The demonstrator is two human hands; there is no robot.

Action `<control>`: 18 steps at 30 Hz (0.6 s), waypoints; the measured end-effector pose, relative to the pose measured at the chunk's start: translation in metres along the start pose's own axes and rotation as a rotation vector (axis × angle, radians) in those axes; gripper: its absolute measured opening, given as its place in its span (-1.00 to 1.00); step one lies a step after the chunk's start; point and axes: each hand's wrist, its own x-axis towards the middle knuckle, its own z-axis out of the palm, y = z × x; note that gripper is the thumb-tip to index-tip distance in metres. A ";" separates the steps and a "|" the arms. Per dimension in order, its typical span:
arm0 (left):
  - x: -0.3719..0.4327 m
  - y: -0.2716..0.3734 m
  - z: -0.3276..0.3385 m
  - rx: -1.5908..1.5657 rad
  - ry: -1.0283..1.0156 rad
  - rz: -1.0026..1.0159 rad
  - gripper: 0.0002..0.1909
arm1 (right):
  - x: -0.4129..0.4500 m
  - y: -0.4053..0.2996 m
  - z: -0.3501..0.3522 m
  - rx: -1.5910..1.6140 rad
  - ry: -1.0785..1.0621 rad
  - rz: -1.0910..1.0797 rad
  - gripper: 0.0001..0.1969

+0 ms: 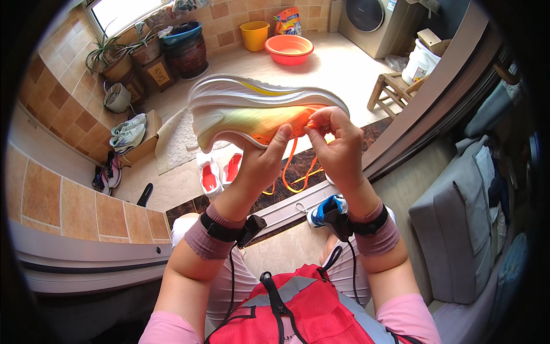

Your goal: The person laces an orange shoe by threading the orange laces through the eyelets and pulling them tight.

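Observation:
A running shoe (253, 114), yellow-green fading to orange with a thick white sole, is held sideways in front of me, its sole up and its opening down. My left hand (264, 159) grips it near the collar, the thumb on the upper. With thumb and forefinger, my right hand (335, 139) pinches at the orange lacing near the front; exactly what lies between the fingertips is partly hidden. A long orange shoelace (283, 174) hangs in loops below the shoe. Beneath it on the floor stand white shoes with red insoles (209, 174).
A blue and white shoe (318, 215) lies by the metal door track (283, 208). More sneakers (129, 133) rest on a cardboard box at left. Farther off are an orange basin (290, 58), a yellow bucket (255, 38) and a wooden stool (386, 92). A grey cushion (442, 241) is at right.

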 end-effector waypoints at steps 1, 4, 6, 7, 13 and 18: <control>0.000 -0.001 -0.002 0.013 -0.009 -0.003 -0.67 | 0.001 0.000 -0.001 -0.012 -0.022 -0.013 -0.85; 0.001 -0.001 -0.005 -0.037 -0.066 -0.034 -0.63 | 0.002 0.002 0.000 -0.013 0.019 -0.068 -0.80; 0.003 -0.001 -0.006 -0.075 -0.067 -0.060 -0.62 | 0.004 0.002 -0.001 0.026 0.017 -0.040 -0.80; 0.004 0.000 -0.007 -0.096 -0.067 -0.072 -0.61 | 0.004 0.002 -0.002 0.045 0.016 -0.026 -0.80; 0.004 -0.006 -0.009 -0.114 -0.060 -0.058 -0.62 | 0.004 0.001 -0.002 -0.078 0.061 -0.125 -0.86; 0.004 -0.007 -0.008 -0.124 -0.066 -0.055 -0.63 | 0.002 0.010 -0.001 -0.119 0.035 -0.151 -0.93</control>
